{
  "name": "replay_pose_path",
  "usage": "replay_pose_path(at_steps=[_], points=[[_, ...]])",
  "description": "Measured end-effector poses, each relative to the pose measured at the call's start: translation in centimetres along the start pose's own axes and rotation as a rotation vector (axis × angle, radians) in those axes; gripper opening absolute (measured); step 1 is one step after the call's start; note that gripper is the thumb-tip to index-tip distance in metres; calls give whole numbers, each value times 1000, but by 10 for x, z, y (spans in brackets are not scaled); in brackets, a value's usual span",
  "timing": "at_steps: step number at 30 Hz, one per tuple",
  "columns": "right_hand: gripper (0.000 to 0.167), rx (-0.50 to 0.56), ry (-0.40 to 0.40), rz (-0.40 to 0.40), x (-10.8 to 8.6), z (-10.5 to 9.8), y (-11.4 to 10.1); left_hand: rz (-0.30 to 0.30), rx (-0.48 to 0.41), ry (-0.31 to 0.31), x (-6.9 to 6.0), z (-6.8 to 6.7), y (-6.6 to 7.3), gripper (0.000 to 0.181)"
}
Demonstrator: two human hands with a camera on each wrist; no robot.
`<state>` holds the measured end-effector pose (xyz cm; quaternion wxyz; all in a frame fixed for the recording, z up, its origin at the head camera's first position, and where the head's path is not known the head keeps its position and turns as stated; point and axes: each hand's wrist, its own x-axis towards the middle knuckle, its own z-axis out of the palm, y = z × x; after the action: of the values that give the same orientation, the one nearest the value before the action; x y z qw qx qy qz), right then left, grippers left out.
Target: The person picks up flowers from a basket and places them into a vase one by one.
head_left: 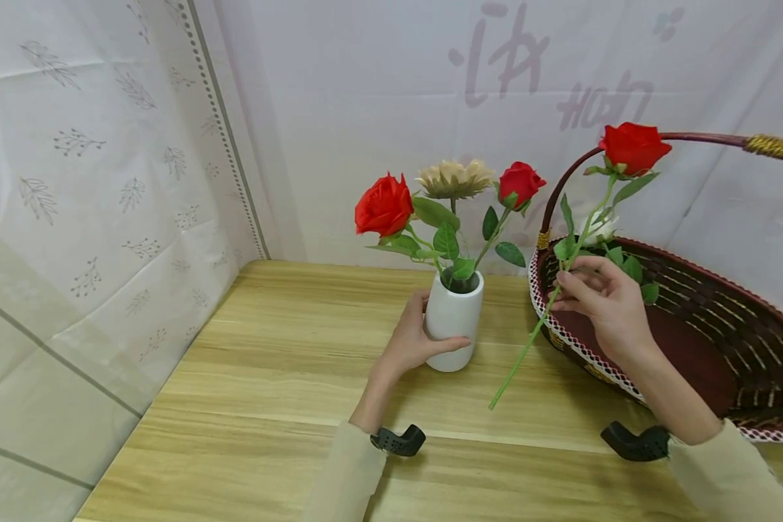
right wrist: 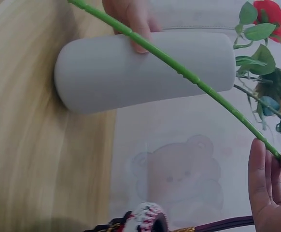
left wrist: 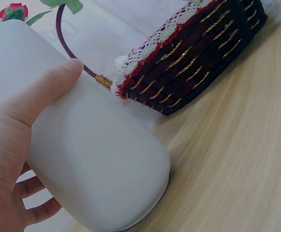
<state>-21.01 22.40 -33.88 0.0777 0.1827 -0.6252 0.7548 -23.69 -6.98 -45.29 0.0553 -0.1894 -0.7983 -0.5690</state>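
A white vase [head_left: 453, 326] stands upright on the wooden table, holding two red roses [head_left: 383, 206] and a cream flower [head_left: 455, 179]. The left hand [head_left: 409, 339] grips its side, thumb across the front and fingers behind. Between thumb and fingers, the right hand [head_left: 603, 301] pinches the green stem [right wrist: 172, 62] of another red rose [head_left: 634, 148]. That stem slants, its bloom high over the basket and its lower end right of the vase, above the table. In the right wrist view, the stem crosses in front of the vase [right wrist: 145, 72].
A dark woven basket [head_left: 692, 275] with white-and-red lace trim and an arched handle stands at the right, a white flower [head_left: 599, 228] with green leaves inside it. Pale printed cloth [head_left: 365, 87] hangs behind the table [head_left: 267, 377] and at its left.
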Motion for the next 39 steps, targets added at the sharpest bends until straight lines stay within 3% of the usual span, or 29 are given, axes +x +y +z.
replay_pose_path(at_steps=[8,24,39], points=[[18,4,18,-65,14,6,-18,-2,-3,-1,0,0,2,90],[21,145,122,-165,39,8,-60,6,15,-3,1,-1,4,91],[26,264,287,-272,53,12,-71,13,30,-4,2,0,1,92]])
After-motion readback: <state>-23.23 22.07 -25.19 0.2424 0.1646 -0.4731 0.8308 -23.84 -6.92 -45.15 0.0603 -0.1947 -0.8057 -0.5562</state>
